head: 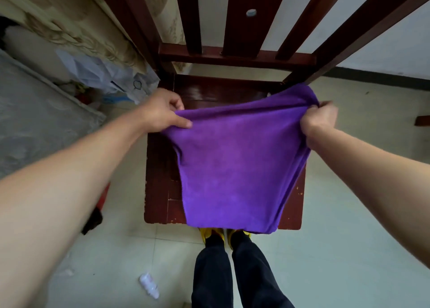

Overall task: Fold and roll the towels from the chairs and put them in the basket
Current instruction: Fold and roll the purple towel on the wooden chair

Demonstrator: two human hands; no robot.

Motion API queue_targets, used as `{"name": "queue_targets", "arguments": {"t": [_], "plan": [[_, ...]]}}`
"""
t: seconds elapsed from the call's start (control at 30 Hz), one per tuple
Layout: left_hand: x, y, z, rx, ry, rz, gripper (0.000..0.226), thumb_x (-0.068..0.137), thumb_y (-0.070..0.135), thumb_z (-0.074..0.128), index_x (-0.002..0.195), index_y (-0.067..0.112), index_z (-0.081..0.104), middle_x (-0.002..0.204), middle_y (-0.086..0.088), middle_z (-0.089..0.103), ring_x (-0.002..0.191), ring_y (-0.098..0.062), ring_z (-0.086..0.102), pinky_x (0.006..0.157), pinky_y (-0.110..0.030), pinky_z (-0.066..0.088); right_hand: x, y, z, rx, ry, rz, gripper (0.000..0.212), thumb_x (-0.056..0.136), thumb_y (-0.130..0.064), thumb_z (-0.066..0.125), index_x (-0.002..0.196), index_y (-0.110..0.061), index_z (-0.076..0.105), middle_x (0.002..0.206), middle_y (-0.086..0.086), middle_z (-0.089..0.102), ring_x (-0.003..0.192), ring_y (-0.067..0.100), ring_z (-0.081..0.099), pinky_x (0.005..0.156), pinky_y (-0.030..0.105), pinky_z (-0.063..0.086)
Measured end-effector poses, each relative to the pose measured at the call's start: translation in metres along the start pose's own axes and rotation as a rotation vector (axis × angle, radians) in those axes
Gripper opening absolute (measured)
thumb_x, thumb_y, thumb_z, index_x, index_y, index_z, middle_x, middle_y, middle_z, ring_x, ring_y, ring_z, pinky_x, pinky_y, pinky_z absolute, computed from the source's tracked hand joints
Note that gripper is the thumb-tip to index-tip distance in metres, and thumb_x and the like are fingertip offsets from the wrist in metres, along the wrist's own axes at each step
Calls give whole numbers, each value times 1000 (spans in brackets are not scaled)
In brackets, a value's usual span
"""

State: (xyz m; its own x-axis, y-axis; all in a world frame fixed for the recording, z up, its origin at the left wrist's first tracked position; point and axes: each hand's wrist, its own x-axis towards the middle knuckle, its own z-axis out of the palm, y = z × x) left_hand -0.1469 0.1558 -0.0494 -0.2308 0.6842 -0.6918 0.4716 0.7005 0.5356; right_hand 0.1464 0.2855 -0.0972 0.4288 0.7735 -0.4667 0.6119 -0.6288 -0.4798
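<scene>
The purple towel [235,168] is held stretched over the seat of the wooden chair [160,186], its far edge lifted and pulled wide toward the back corners of the seat. That edge is pinched at one end by the left hand [160,112], thumb on top and fingers tucked beneath, and bunched at the other end in the closed right hand [320,121]. The near edge is draped over the front edge of the seat, above the person's shoes [224,236]. The cloth looks doubled along its right side, so the folding step is judged to be in hand, with rolling not yet begun. Next, the held edge is probably to be brought toward the front edge with corners matched. No basket is seen here.
</scene>
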Motion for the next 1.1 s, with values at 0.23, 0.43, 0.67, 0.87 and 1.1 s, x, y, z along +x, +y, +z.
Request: {"name": "queue_targets", "arguments": {"t": [0.23,0.43,0.67,0.87,1.1], "plan": [[36,-27,-11,-1,413,-207,9,84,17,71,81,12,63,83,-10,60,76,-22,59,73,-34,53,-3,7,-7,-216,-70,-101,25,89,-21,53,113,-15,57,113,12,62,107,33,58,92,37,47],[67,-20,2,-502,620,-313,12,92,16,47,83,17,54,79,-10,68,51,-16,64,36,-19,46,-6,-2,-5,-263,-171,-124,23,80,-40,72,88,-21,63,100,9,69,95,31,65,88,45,53],[36,-19,22,-309,739,-291,29,79,23,61,108,18,56,100,-8,66,88,-25,65,81,-36,54,-19,1,-17,-516,-104,-314,33,81,-34,67,110,-20,58,113,7,64,107,33,59,87,43,49],[-15,-41,84,-306,600,-533,27,74,38,77,82,15,66,100,-16,71,95,-33,67,86,-38,53,-54,16,1,-464,-97,-680,46,89,-28,58,133,-19,47,134,11,44,124,32,41,90,46,44],[-6,-63,70,-163,652,-454,25,82,30,67,65,15,58,92,-18,71,90,-35,67,85,-40,54,-24,16,-6,-328,-118,-116,22,82,-34,70,103,-25,69,116,11,68,112,32,61,95,36,46]]}}
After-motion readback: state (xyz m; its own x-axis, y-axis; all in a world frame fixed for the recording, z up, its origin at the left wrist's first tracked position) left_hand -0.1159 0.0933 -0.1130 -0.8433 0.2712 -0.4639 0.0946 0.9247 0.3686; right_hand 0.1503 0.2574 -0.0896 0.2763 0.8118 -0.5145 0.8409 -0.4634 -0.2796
